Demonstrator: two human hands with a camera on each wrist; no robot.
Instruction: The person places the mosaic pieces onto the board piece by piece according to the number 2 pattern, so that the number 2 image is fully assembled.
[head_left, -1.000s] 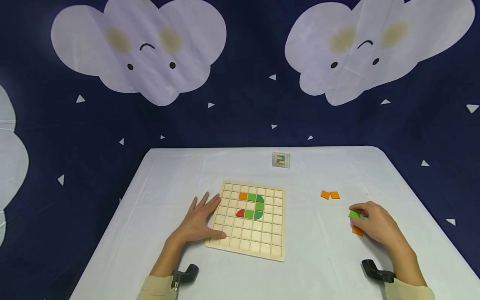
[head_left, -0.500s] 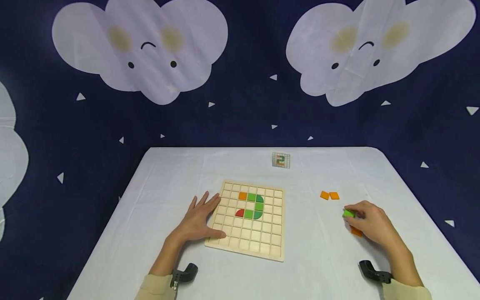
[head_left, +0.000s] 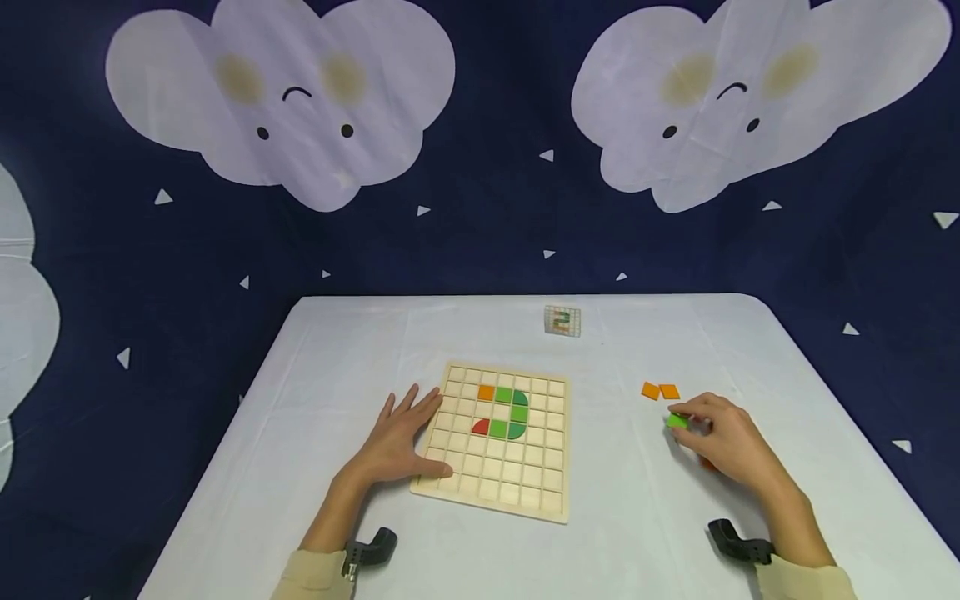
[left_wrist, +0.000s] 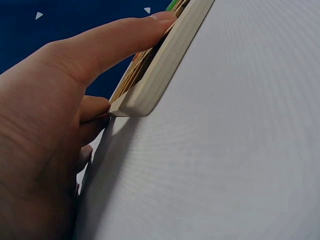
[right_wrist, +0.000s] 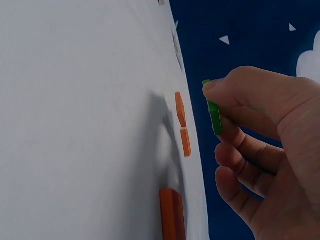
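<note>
A: Green tile [head_left: 677,422] status?
B: Pinched on edge between thumb and fingers [right_wrist: 235,89] of the right hand [head_left: 723,443], lifted off the counter [head_left: 637,492]. Two orange tiles [head_left: 660,390] lie just beyond the fingertips, another orange tile [right_wrist: 171,212] under the palm.
A: Left hand [head_left: 397,442]?
B: Fingers spread and flat, resting on the left edge of the wooden grid board [head_left: 501,483], thumb [left_wrist: 125,37] on top near its corner. Board holds orange, green and red pieces.
</note>
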